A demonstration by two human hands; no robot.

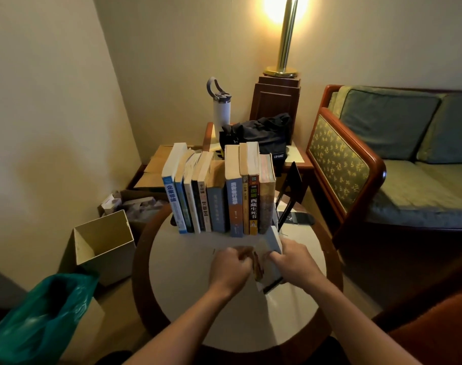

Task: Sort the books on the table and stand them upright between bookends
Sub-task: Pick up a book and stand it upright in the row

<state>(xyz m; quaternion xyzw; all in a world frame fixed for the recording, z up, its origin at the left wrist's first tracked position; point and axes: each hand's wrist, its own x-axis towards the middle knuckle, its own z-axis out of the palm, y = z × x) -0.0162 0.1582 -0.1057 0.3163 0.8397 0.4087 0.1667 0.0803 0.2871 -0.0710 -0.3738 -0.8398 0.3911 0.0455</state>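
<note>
Book [274,242]: clasped by both grips just in front of the row [219,196], off its right end, low over the bench [187,272]. Looked tilted, with the far corner close to the row's last volume; too blurred to tell whether one book or two, or whether partly open. Left grip [231,268]: curled round the near-left edge; right grip [293,259]: wrapped over the right side, fingers clenched on the cover. Lay between the two grips, mostly hidden under them; seen only at the grey-blue far end and a dark near corner.

Judged mid-step: squaring up before standing upright at the row's right end. Probably needed closing flat first, then turning spine outward to match the row. Worth lowering onto the bottom edge close against the last volume, to avoid tipping the row. Black bookend [290,191]: stood right of the row, apart from it, seemingly slanted; likely had to be slid in tight afterwards while steadying the row with one grip.
</note>
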